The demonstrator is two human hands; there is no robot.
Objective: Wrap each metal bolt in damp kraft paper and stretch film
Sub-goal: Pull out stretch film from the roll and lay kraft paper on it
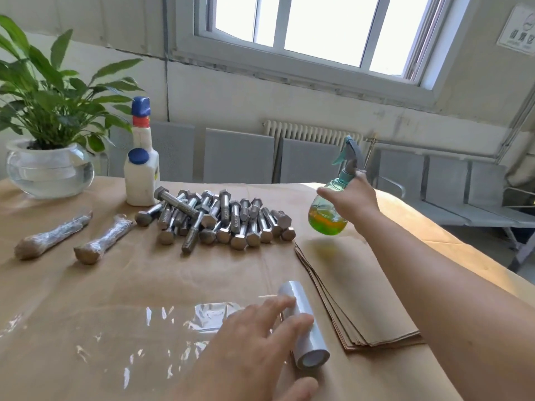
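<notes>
The unwrapped bolts (220, 219) lie heaped mid-surface, most with long axes running away from the person, heads nearer. Two wrapped bolts (78, 235) lie to their left. The right hand (351, 198) grips a spray bottle (328, 211) just right of the heap, above the kraft paper stack (356, 296). The left hand (257, 342), fingers straight, rests on the stretch film roll (304, 322), whose film is drawn out leftward. The right hand is nearer the bolts. The wall sign (518, 30) is unreadable.
</notes>
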